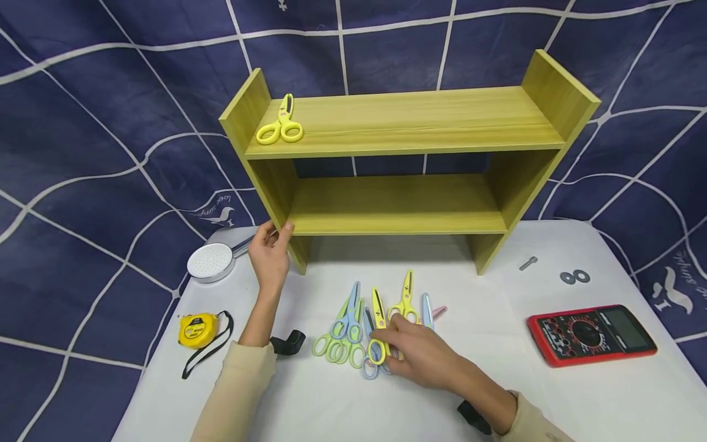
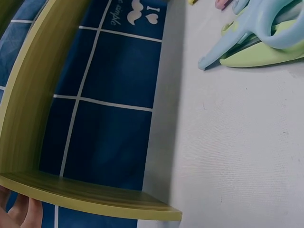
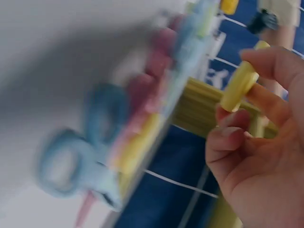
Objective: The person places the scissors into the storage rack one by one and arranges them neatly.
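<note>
**Yellow scissors being picked from the pile**

The right hand (image 1: pixel 422 353) is pinching the handle of the yellow scissors (image 1: pixel 378 325), fingers curled round the loop, at the 6 o'clock side of the pile (image 1: pixel 353 328) on the table (image 1: pixel 552 399). The left hand (image 1: pixel 269 255) is resting against the shelf (image 1: pixel 397 205) at its 9 o'clock post, fingers loosely bent, gripping nothing. Another pair (image 1: pixel 280 123) is lying on the top board at 11 o'clock. Neighbouring loops are overlapping the held pair, so lifting could likely drag others along or scatter them; the pinch also looks shallow and may slip.
</note>
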Motion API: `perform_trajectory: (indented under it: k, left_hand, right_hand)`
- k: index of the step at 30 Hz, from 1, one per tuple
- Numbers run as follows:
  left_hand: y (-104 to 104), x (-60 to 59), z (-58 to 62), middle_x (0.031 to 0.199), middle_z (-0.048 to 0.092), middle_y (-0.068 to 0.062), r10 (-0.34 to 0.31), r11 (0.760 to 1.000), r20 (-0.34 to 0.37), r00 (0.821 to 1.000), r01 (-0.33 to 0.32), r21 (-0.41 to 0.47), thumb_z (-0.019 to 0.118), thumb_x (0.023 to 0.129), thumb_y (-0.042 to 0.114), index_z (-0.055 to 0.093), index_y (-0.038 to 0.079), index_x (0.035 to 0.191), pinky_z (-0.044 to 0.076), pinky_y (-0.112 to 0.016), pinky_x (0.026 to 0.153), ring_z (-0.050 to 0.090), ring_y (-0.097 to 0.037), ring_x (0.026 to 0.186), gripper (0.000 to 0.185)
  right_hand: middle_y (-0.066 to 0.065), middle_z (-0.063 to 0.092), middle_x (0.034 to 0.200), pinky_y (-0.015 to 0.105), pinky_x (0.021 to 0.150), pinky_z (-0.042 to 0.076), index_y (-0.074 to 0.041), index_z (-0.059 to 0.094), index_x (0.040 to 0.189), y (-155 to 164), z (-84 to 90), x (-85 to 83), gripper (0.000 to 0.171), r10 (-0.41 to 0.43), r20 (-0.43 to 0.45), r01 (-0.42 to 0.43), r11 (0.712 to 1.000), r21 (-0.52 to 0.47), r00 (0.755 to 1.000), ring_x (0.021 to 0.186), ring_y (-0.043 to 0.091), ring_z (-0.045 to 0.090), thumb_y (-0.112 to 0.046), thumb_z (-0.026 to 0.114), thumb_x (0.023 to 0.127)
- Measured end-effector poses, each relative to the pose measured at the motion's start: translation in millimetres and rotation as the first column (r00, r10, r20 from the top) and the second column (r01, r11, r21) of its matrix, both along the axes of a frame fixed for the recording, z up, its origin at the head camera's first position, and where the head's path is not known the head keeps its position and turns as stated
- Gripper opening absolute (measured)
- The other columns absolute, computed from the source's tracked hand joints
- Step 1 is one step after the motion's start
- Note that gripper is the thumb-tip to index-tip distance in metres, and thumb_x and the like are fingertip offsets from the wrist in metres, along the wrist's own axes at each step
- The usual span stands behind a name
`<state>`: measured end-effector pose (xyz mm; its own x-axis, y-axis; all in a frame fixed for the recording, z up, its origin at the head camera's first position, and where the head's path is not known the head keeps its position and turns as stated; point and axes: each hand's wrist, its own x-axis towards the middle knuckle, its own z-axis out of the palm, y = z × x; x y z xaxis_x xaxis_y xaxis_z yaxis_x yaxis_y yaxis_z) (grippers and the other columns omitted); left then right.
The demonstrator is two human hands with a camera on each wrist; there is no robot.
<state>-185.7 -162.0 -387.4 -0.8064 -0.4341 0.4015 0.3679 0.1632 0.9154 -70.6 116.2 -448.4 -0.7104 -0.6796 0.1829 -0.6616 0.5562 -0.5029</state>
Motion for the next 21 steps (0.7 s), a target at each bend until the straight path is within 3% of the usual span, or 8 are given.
perform_trajectory:
  k: [5, 11, 14, 17, 21]
  left_hand:
    - [-2.1, -1.2, -2.6, 0.105, 0.066, -0.031, 0.014, 1.0, -0.011, 1.0, -0.014, -0.01, 0.068, 0.089, -0.004, 0.065, -0.017, 0.108, 0.054, -0.021, 0.078, 0.066, -0.022, 0.092, 0.024]
    - [-4.3, -3.6, -6.0, 0.1, 0.067, -0.031, 0.031, 0.999, -0.046, 0.998, -0.033, -0.036, 0.068, 0.088, -0.005, 0.066, -0.017, 0.104, 0.054, -0.019, 0.074, 0.067, -0.018, 0.087, 0.021]
    - [-3.7, -4.5, -7.0, 0.1, 0.066, -0.031, 0.022, 0.999, -0.053, 0.998, -0.024, -0.037, 0.067, 0.089, -0.005, 0.066, -0.018, 0.104, 0.054, -0.02, 0.074, 0.067, -0.015, 0.086, 0.021]
    - [-2.4, -5.0, -7.9, 0.1, 0.066, -0.031, 0.021, 0.999, -0.063, 0.998, -0.023, -0.025, 0.067, 0.088, -0.005, 0.065, -0.018, 0.104, 0.054, -0.02, 0.075, 0.066, -0.014, 0.086, 0.02]
    - [-0.6, -4.5, -9.6, 0.101, 0.066, -0.032, 0.028, 1.0, -0.07, 0.997, -0.028, -0.004, 0.067, 0.088, -0.005, 0.065, -0.018, 0.104, 0.055, -0.021, 0.075, 0.066, -0.015, 0.085, 0.02]
  right_hand:
    - [-0.007, 0.047, 0.093, 0.012, 0.05, 0.034, -0.019, 0.067, 0.123, -4.7, 37.2, -5.3, 0.048, -0.015, -0.2, -0.016, 0.988, -0.155, 0.98, 0.061, -0.001, 0.04, -0.007, 0.065, 0.077]
    - [0.001, 0.048, 0.091, 0.013, 0.045, 0.028, -0.012, 0.068, 0.122, -17.6, 102.0, -20.1, 0.047, -0.042, -0.417, -0.103, 0.943, -0.317, 0.908, 0.057, 0.005, 0.036, -0.003, 0.061, 0.076]
    - [0.004, 0.048, 0.089, 0.016, 0.046, 0.031, -0.008, 0.068, 0.122, -22.5, 135.7, -27.3, 0.046, -0.068, -0.459, -0.116, 0.925, -0.361, 0.886, 0.059, 0.008, 0.038, -0.004, 0.061, 0.077]
    - [0.005, 0.049, 0.089, 0.021, 0.045, 0.032, -0.007, 0.068, 0.124, -26.1, 164.9, -36.3, 0.045, -0.104, -0.474, -0.09, 0.926, -0.368, 0.874, 0.059, 0.009, 0.038, -0.007, 0.059, 0.079]
    - [0.006, 0.049, 0.089, 0.026, 0.045, 0.032, -0.007, 0.067, 0.126, -31.0, 188.2, -50.7, 0.046, -0.175, -0.489, -0.02, 0.929, -0.368, 0.855, 0.058, 0.01, 0.037, -0.01, 0.057, 0.081]
